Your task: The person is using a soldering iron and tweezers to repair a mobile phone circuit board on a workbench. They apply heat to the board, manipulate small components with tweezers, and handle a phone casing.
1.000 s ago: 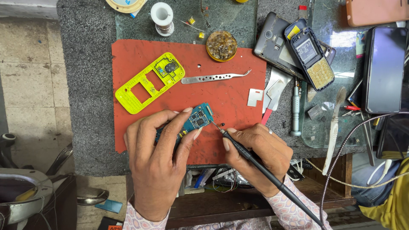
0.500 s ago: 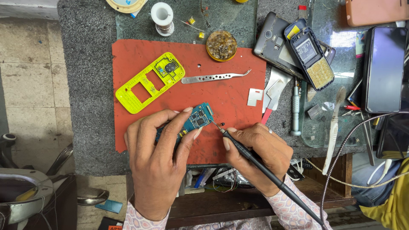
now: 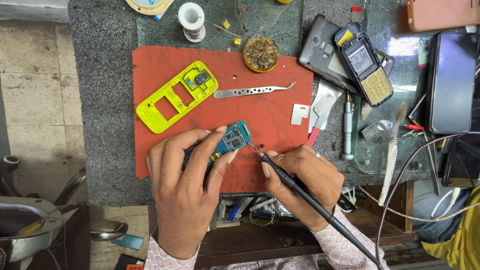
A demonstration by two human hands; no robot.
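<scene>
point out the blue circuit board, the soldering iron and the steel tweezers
blue circuit board point(image 3: 234, 138), head view, on its bare upper end
soldering iron point(image 3: 295, 185), head view, on the black handle
steel tweezers point(image 3: 245, 92), head view, mid-shaft

Matt red rubbery mat point(image 3: 270, 107) seen mid-frame on rough, speckled grey stone-like top point(image 3: 102, 75). Glossy yellow plastic phone frame point(image 3: 176, 96) noted upper left. Brushed metal tweezers point(image 3: 252, 91) laid centre. Smooth black plastic soldering iron point(image 3: 305, 192) gripped lower right. Glossy glass-fronted phone point(image 3: 452, 82) at right edge.
</scene>
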